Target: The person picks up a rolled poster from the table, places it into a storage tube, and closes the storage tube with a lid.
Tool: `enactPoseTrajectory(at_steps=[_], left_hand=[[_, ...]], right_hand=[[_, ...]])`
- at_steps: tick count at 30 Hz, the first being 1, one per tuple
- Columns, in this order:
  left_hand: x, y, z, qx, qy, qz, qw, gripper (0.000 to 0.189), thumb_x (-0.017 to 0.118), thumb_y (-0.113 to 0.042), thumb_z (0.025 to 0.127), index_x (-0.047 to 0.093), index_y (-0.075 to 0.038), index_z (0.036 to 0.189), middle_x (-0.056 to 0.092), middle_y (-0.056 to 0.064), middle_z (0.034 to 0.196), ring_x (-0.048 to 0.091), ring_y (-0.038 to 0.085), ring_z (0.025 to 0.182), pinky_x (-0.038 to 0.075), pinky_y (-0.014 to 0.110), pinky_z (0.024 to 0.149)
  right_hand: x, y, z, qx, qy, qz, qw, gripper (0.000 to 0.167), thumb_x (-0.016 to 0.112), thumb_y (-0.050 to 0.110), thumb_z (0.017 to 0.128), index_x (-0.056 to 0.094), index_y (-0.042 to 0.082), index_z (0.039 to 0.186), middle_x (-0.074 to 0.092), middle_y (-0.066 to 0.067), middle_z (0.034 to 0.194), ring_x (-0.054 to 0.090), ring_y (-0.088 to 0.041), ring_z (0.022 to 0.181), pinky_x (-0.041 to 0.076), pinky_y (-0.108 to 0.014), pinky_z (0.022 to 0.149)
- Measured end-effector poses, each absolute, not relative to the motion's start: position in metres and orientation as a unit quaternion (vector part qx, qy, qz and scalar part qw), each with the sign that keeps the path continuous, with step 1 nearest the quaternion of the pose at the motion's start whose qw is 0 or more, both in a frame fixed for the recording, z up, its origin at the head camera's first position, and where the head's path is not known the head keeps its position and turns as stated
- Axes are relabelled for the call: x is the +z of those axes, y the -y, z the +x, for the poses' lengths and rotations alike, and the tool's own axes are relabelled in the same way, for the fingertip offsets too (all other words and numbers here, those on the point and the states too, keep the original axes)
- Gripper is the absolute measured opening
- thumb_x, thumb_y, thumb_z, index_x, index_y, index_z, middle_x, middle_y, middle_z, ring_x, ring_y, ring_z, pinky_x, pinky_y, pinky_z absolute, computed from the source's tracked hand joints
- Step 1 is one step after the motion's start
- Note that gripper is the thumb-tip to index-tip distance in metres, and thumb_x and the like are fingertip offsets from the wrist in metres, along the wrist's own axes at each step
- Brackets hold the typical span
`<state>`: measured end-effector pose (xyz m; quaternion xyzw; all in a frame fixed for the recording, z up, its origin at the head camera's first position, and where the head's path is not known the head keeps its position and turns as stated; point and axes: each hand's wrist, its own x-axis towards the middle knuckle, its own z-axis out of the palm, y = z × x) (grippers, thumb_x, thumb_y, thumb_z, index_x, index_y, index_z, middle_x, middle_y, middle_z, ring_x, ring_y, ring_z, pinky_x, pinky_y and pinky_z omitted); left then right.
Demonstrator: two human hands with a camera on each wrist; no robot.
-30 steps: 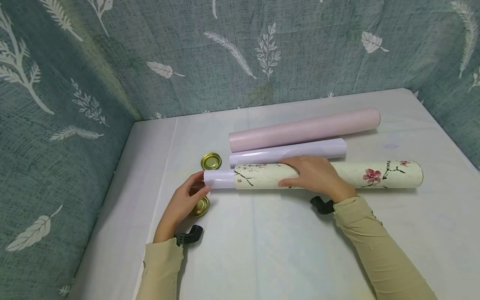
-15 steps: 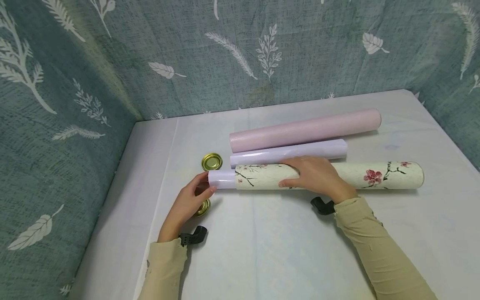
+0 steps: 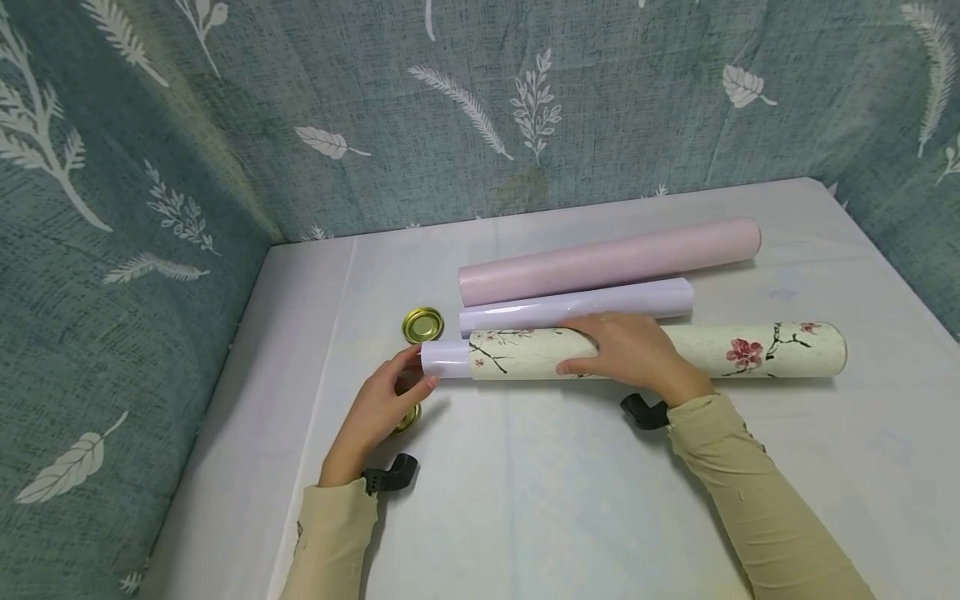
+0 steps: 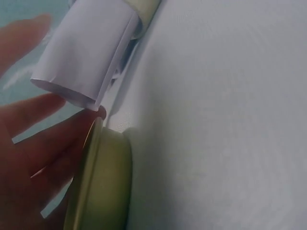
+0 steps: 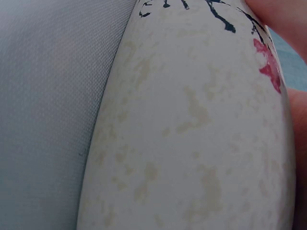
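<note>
The paper roll [image 3: 446, 359] lies inside the flowered tube [image 3: 750, 352] with only its left end sticking out, the tube resting lengthwise on the surface [image 3: 585, 500]. The roll looks light and springy, its glossy face probably a bit slippery; it is hollow, with a loose edge along its side, so a hard squeeze or an off-centre shove would likely dent the rim. Flat, even pressure around that rim seems safest. The tube appears stiffer (cardboard, perhaps) and is best held around its middle, where the right hand [image 3: 626, 354] grips it, thumb in front and fingers over the back. The left hand [image 3: 382, 404] clenches nothing: its extended fingers touch the roll's open end, near a gold lid [image 3: 423, 325].

Compared with a second ago, less of the roll shows outside the tube, and the left hand has moved rightward along with that end; the tube and the right hand sit practically where they were, as does the pink tube [image 3: 615, 260] behind
</note>
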<state>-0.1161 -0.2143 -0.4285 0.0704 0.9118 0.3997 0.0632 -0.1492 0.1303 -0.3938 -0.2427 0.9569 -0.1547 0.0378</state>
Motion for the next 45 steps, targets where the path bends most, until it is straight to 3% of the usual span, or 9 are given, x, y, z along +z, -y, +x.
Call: enactPoseTrajectory(at_steps=[9, 15, 25, 34, 45], left_hand=[[-0.427, 0.207, -0.116, 0.394, -0.914, 0.073, 0.059, 0.067, 0.057, -0.056, 0.078, 0.039, -0.022, 0.134, 0.054, -0.001, 0.115, 0.055, 0.014, 0.093, 0.044, 0.036, 0.083], [-0.427, 0.203, -0.115, 0.403, -0.910, 0.083, 0.046, 0.060, 0.060, -0.048, 0.080, 0.041, -0.023, 0.131, 0.056, -0.002, 0.110, 0.057, 0.012, 0.088, 0.046, 0.034, 0.079], [-0.429, 0.197, -0.116, 0.406, -0.906, 0.114, 0.027, 0.061, 0.060, -0.047, 0.080, 0.043, -0.017, 0.131, 0.057, -0.001, 0.109, 0.054, 0.012, 0.095, 0.046, 0.032, 0.081], [-0.425, 0.187, -0.113, 0.390, -0.913, 0.115, 0.038, 0.061, 0.061, -0.046, 0.080, 0.043, -0.018, 0.131, 0.056, -0.004, 0.112, 0.051, 0.011, 0.103, 0.044, 0.032, 0.087], [-0.426, 0.182, -0.112, 0.392, -0.911, 0.120, 0.041, 0.059, 0.060, -0.048, 0.080, 0.044, -0.021, 0.130, 0.056, -0.006, 0.110, 0.052, 0.009, 0.101, 0.044, 0.031, 0.086]], right_hand=[[-0.394, -0.131, -0.150, -0.156, -0.956, -0.246, 0.031, 0.076, 0.048, 0.074, 0.069, 0.049, 0.026, 0.127, 0.056, 0.001, 0.120, 0.052, -0.020, 0.109, 0.043, -0.044, 0.082], [-0.394, -0.131, -0.150, -0.158, -0.955, -0.248, 0.034, 0.076, 0.048, 0.074, 0.069, 0.050, 0.026, 0.127, 0.056, 0.001, 0.120, 0.052, -0.020, 0.109, 0.043, -0.044, 0.083], [-0.395, -0.131, -0.150, -0.158, -0.955, -0.248, 0.028, 0.075, 0.048, 0.074, 0.069, 0.050, 0.026, 0.126, 0.056, 0.001, 0.119, 0.052, -0.020, 0.108, 0.043, -0.044, 0.082], [-0.395, -0.131, -0.150, -0.159, -0.955, -0.250, 0.029, 0.074, 0.050, 0.073, 0.069, 0.050, 0.026, 0.126, 0.057, 0.001, 0.118, 0.053, -0.020, 0.107, 0.043, -0.044, 0.082], [-0.394, -0.130, -0.149, -0.158, -0.956, -0.247, 0.034, 0.075, 0.050, 0.073, 0.069, 0.049, 0.025, 0.127, 0.055, 0.000, 0.120, 0.051, -0.021, 0.109, 0.042, -0.045, 0.084]])
